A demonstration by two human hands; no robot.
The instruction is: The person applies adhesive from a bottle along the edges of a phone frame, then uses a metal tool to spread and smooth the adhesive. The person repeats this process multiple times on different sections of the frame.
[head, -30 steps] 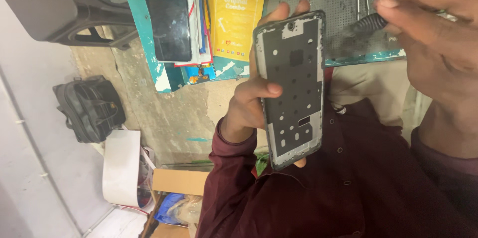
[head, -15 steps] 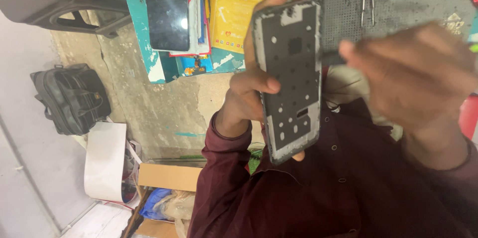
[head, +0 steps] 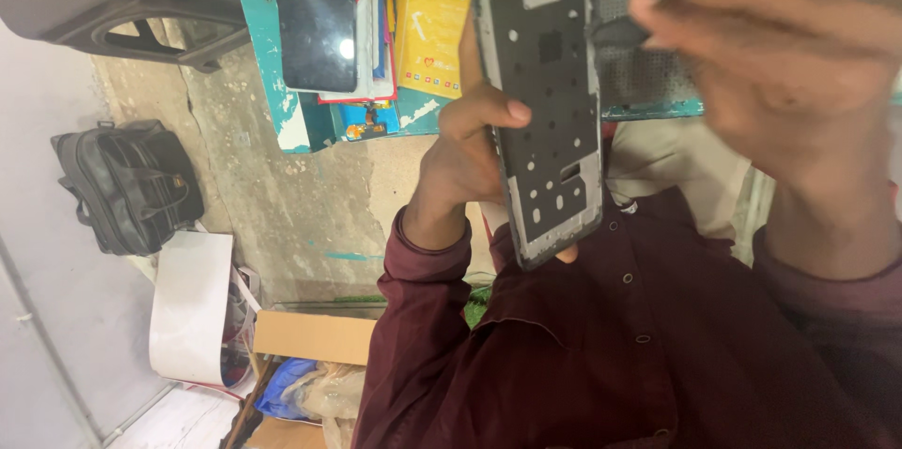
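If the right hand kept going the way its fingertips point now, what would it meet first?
Probably the phone frame held upright in the left hand. The right hand points left at its upper edge; it is blurred, so depth is uncertain.

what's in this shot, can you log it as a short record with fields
left hand: grips a phone frame upright, thumb across its inner face
phone frame: dark, bare inner side showing, many small holes
right hand: blurred, beside the frame's upper edge, pinching a dark tool; kind unclear
clothing: maroon shirt
bench: teal edge, yellow packet, dark screen panel
floor: black bag, cardboard box
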